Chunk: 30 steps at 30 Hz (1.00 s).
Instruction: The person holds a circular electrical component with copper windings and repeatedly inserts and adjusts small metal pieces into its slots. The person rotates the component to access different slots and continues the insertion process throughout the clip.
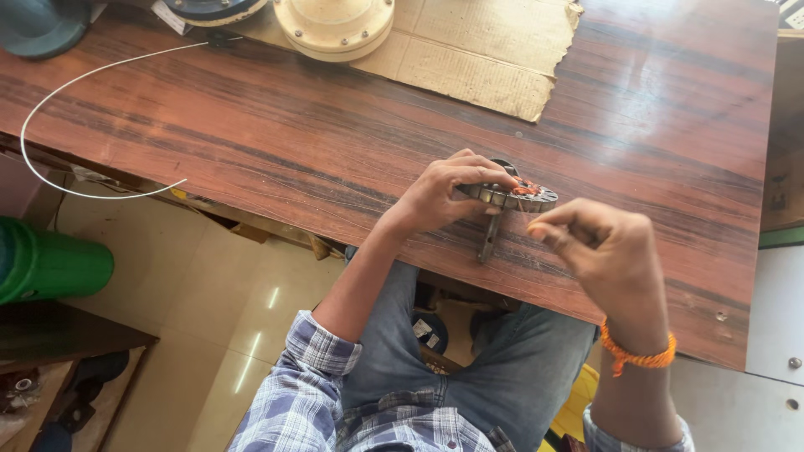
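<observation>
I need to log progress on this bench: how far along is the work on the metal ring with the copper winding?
Done: some reddish copper winding already sits on the metal ring. In hand: the left hand holds the ring on edge on the wooden table, while the right hand, fingers pinched, hovers beside it; any wire in that pinch is too fine to see. Left: how much of the ring remains unwound cannot be judged from this angle.

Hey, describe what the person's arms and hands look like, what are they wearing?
Both hands are bare, no gloves. The left hand has a blue and white plaid sleeve rolled up the forearm. The right hand has an orange thread band around the wrist, with a plaid cuff showing lower down.
</observation>
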Each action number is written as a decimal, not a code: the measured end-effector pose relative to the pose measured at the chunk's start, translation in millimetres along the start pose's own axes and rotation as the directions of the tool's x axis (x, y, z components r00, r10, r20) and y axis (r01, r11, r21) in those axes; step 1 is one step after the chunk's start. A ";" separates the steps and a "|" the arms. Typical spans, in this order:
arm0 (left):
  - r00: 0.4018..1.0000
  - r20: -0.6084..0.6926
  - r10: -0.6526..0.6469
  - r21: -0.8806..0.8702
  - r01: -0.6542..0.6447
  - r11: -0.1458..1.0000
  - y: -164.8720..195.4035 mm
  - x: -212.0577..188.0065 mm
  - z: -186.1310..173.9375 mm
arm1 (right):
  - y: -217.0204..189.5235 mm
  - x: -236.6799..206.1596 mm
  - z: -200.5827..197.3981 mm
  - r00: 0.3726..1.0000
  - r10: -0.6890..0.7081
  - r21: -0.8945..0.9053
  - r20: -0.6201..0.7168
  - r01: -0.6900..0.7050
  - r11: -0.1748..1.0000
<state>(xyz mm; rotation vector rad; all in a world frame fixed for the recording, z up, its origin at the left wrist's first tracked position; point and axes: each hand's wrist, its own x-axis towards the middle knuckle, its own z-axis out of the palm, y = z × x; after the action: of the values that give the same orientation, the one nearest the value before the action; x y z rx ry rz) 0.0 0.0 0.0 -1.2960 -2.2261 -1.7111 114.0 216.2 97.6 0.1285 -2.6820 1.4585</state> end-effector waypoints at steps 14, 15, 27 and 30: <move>0.990 0.077 -0.118 -0.065 0.123 0.990 28.2 5.7 10.5 | 71.9 -37.8 41.1 0.994 -0.091 -0.451 0.054 0.106 0.886; 0.988 0.074 -0.137 -0.082 0.143 0.986 30.3 5.0 10.1 | 77.5 -39.1 44.4 0.988 -0.142 -0.441 0.061 0.154 0.884; 0.991 -0.067 0.115 0.319 -0.088 0.944 43.5 -8.9 37.8 | 89.6 -75.6 46.0 0.968 -0.196 -0.384 0.157 0.243 0.891; 0.947 0.022 0.321 0.670 -0.253 0.698 48.2 -32.9 48.1 | 87.1 -87.7 38.6 0.963 -0.196 -0.360 0.187 0.253 0.898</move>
<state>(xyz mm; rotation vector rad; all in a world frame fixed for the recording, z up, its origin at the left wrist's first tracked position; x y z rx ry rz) 72.3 22.2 2.3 -1.2319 -2.1115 -0.7174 189.8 233.8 -5.9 0.5169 -2.8867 0.8738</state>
